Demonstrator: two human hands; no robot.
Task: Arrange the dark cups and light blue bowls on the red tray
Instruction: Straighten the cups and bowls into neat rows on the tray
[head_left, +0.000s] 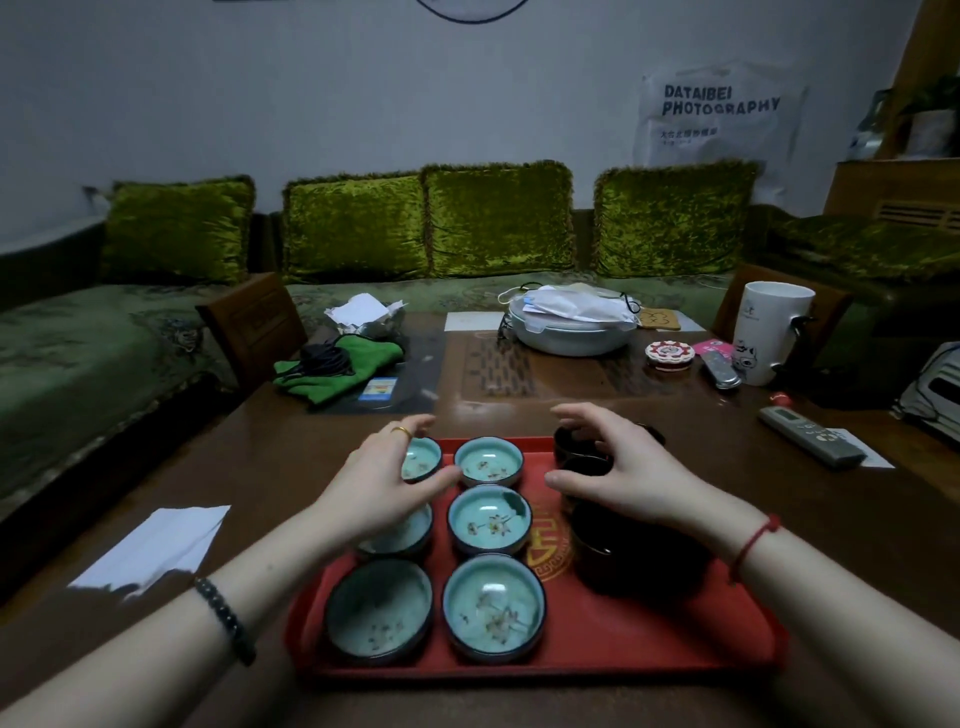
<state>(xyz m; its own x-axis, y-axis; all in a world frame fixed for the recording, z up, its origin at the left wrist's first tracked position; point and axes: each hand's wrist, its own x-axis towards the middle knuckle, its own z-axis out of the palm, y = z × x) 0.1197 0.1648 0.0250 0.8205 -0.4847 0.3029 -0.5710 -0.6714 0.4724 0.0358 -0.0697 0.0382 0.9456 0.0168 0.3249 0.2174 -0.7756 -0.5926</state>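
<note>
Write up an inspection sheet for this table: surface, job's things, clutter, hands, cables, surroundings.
Surface: glossy brown wooden table.
Job's things: red tray holds six light blue bowls in two columns on its left side. The dark cups are on its right, their count hidden by a hand.
Clutter: white mug, two remotes, lidded container with masks on top, green cloth, paper.
Hands: left hand over the far-left bowl, right hand over the dark cups; fingers loosely curved, no grip seen.
Cables: black cord coiled on the green cloth.
Surroundings: green sofa with cushions, pale wall.
</note>
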